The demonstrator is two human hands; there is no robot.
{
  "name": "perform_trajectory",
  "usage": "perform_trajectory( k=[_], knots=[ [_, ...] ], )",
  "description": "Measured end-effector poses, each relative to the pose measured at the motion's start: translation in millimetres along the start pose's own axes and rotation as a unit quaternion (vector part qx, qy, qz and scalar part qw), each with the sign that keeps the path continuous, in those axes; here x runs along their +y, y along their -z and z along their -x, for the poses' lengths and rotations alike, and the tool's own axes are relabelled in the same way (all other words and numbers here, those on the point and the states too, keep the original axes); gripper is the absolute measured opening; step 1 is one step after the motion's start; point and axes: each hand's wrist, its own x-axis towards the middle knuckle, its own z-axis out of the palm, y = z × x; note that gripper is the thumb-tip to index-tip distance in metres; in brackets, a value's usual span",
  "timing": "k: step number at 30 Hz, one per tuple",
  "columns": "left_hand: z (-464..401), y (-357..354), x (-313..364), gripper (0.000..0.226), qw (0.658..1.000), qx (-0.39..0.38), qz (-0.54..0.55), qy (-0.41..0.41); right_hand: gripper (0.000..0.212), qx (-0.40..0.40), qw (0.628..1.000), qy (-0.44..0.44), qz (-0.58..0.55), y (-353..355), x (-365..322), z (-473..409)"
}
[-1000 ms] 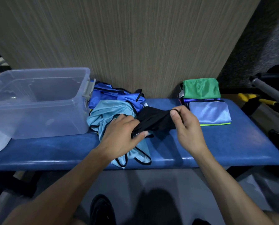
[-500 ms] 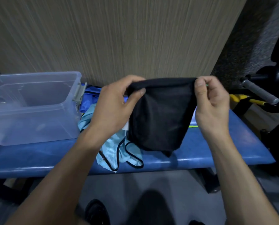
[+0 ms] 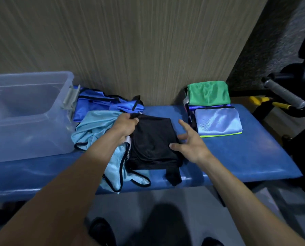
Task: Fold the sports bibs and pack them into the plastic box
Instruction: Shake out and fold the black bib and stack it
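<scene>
Lowered from mid-air half a second ago, the black bib (image 3: 152,142) now lies folded on the blue padded surface (image 3: 245,157), partly over a light blue bib (image 3: 96,128). Left hand (image 3: 126,124) pinches its far left corner. Right hand (image 3: 189,147) is spread open, fingertips touching the bib's right edge. Clear plastic box (image 3: 29,110) sits at left; a folded stack (image 3: 213,112) lies at right.

Matt black mesh bib (image 3: 152,139), shiny blue vinyl bench (image 3: 245,157), translucent plastic box (image 3: 29,135), wood-grain wall (image 3: 130,41)
</scene>
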Motion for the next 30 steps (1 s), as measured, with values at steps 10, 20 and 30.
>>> perform_trajectory(
  k=[10,20,30],
  knots=[
    [5.3,5.7,13.5,0.048,0.95,-0.003,-0.297,-0.099,0.055,0.044,0.992,0.084,0.087,3.6,18.8,4.6],
    [78.9,-6.0,-4.2,0.034,0.785,-0.273,-0.397,-0.39,0.042,0.08,0.907,0.221,0.349,10.1,6.7,71.9],
    [79.7,-2.0,-17.0,0.04,0.802,-0.263,-0.383,-0.375,0.015,0.115,0.919,0.195,0.324,-16.0,53.7,104.3]
  ],
)
